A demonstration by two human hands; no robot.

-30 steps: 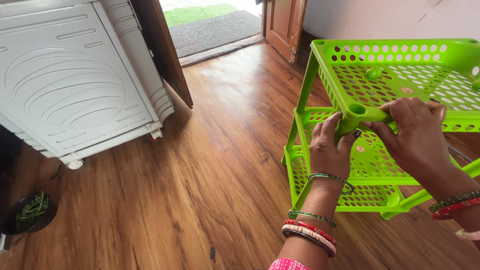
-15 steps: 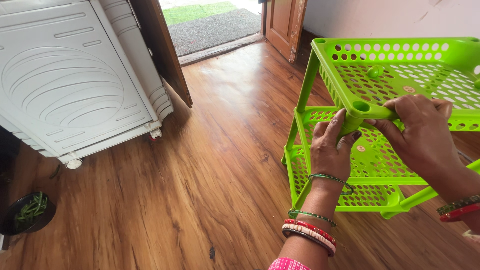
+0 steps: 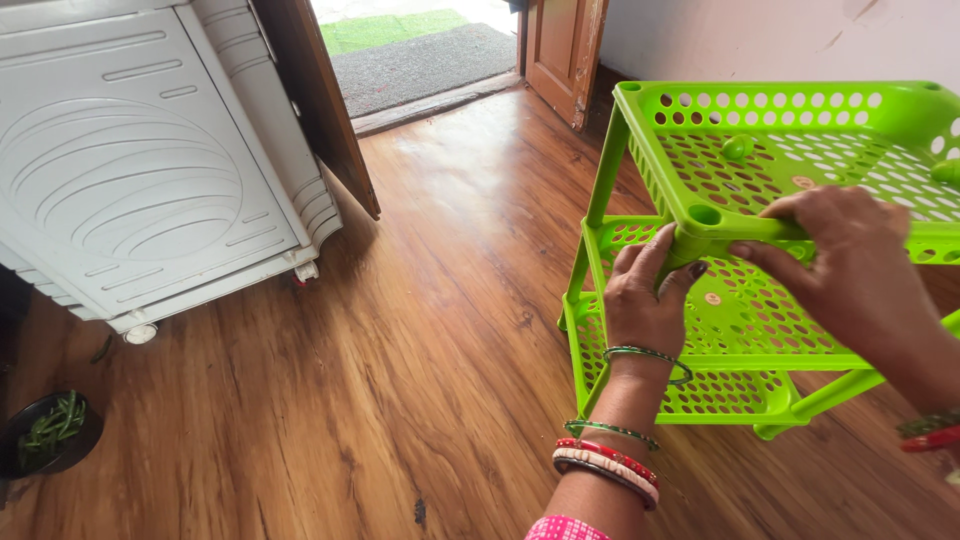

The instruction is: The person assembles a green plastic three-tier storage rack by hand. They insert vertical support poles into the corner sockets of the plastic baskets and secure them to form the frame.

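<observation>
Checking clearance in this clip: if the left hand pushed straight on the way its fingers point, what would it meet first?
The left hand already touches the green rack's corner post; further on comes the top shelf's rim, though depth is unclear.

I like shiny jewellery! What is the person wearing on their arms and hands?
The left hand has thin green bangles at the wrist, then a red bangle and a pale one lower down, plus a pink sleeve edge. The right hand has red and patterned bangles. Nails look dark.

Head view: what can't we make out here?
- Green rack: right side cut off by the frame edge.
- Corner post: covered by left hand.
- Right hand: fingertips hidden behind the rim; forearm cut off.
- Dark bowl: contents too small, green strips only.
</observation>
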